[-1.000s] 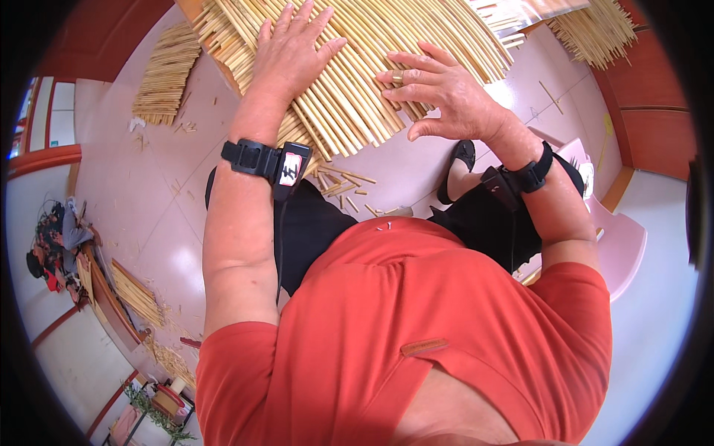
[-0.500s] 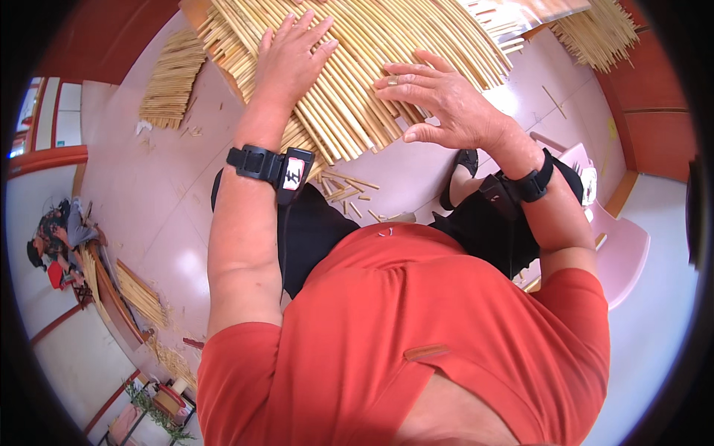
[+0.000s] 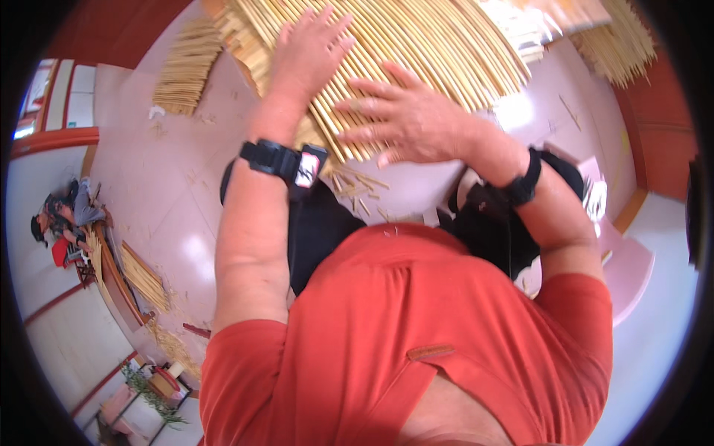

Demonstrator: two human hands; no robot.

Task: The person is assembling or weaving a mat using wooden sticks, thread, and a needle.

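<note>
A broad layer of thin, pale yellow bamboo-like sticks point(image 3: 439, 37) lies side by side on a wooden board point(image 3: 561, 15) at the top of the picture. My left hand point(image 3: 309, 59) rests on the sticks, palm down, fingers apart. Below it and to the right, my right hand point(image 3: 405, 123) is spread over their near ends, thumb toward me. Short loose pieces point(image 3: 361, 186) lie on the floor beneath the near edge. Motion blurs both hands a little.
Bundles of sticks lie at upper left point(image 3: 186, 67) and upper right point(image 3: 617, 44). A person point(image 3: 71, 208) sits at far left near more sticks point(image 3: 145, 275). A pink plastic chair point(image 3: 625, 275) stands at my right, beside wooden panels point(image 3: 662, 126).
My right hand has moved left across the sticks, closer to my left hand, fingers still spread. The whole view has shifted slightly, with the sticks appearing farther right.
</note>
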